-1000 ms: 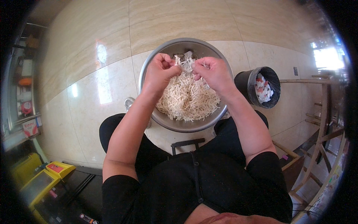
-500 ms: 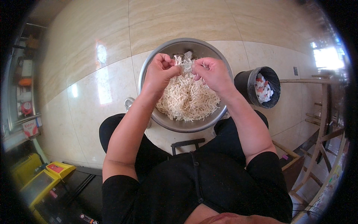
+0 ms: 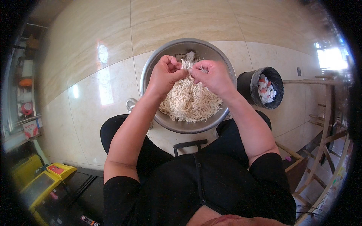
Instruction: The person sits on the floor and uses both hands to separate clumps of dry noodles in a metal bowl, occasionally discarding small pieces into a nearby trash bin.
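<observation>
I watch 2 bare hands working above a wide metal bowl at the upper centre of the frame, and the heap of pale strands lies inside it, mostly toward its lower side. The left hand has its thumb and index finger closed together, with a small bunch of the strands standing up at their tips. The right hand is also closed to a pinch, its thumb and index finger touching the same bunch at its lower end; a few thin strands stick out near its knuckles. The other fingers of both hands are curled, and I cannot tell what they hold beneath. Compared with 0.5 seconds ago, the 2 hands have come nearer to each other: at that time a clear gap was between the fingertips, and now they almost meet. The bunch looks more gathered and upright than before. The black bin with crumpled paper, right of the bowl, has stayed in its place.
</observation>
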Tool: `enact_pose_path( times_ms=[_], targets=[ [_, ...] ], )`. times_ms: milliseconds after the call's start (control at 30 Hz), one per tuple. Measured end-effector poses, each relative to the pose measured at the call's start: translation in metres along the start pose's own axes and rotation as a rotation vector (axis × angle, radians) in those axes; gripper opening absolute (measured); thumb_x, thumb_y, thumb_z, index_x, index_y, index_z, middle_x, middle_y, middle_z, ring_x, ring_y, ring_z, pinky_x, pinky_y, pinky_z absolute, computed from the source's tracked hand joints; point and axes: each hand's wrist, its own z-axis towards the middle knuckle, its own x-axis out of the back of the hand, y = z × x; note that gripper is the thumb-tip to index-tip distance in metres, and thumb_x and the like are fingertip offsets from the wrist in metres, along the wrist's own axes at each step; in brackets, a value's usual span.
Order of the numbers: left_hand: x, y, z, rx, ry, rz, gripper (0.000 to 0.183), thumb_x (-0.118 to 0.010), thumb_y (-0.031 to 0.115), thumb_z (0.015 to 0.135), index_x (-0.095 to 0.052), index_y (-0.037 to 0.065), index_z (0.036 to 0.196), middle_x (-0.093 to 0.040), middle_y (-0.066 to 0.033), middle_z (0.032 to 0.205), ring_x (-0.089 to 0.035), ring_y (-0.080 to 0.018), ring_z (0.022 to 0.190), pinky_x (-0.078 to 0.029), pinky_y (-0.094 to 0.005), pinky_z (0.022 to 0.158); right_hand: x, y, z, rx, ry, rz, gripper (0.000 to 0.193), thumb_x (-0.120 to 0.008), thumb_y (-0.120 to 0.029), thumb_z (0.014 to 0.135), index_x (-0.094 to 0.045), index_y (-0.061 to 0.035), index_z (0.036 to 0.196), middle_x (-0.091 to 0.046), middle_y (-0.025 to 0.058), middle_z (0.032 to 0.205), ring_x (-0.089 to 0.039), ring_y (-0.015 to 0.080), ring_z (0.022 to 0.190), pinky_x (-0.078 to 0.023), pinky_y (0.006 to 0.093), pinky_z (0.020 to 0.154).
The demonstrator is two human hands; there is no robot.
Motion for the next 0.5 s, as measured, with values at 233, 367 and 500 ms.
enact_pose_path(
  times_ms=[233,367,500],
  targets=[
    [0.003,0.002,0.001,0.010,0.025,0.035,0.028,-0.062,-0.007,0.071,-0.042,0.007,0.086,-0.052,-0.0031,0.079,-0.057,-0.0142,0.071,-0.048,-0.0253,0.064,0.004,0.006,0.004,0.007,0.056,-0.024,0.018,-0.060,-0.016,0.076,-0.063,0.0016,0.076,-0.062,0.0063,0.062,-0.061,0.0099,0.059,-0.047,0.0236,0.052],
    [0.008,-0.003,0.004,-0.036,0.013,-0.041,0.026,-0.062,-0.005,0.073,-0.043,0.006,0.086,-0.053,-0.0033,0.079,-0.058,-0.0147,0.073,-0.048,-0.0262,0.066,0.007,0.001,0.003,-0.008,0.071,0.020,0.018,-0.061,-0.016,0.076,-0.063,0.0019,0.078,-0.063,0.0068,0.065,-0.061,0.0099,0.060,-0.047,0.0240,0.053],
    [0.003,-0.003,0.001,0.011,-0.092,-0.057,0.024,-0.063,-0.003,0.075,-0.045,0.006,0.089,-0.054,-0.0040,0.081,-0.058,-0.0150,0.075,-0.049,-0.0264,0.069,-0.002,0.011,0.004,0.068,0.035,0.028,0.020,-0.061,-0.017,0.077,-0.063,0.0020,0.082,-0.065,0.0093,0.070,-0.062,0.0120,0.064,-0.048,0.0256,0.057]
  ],
)
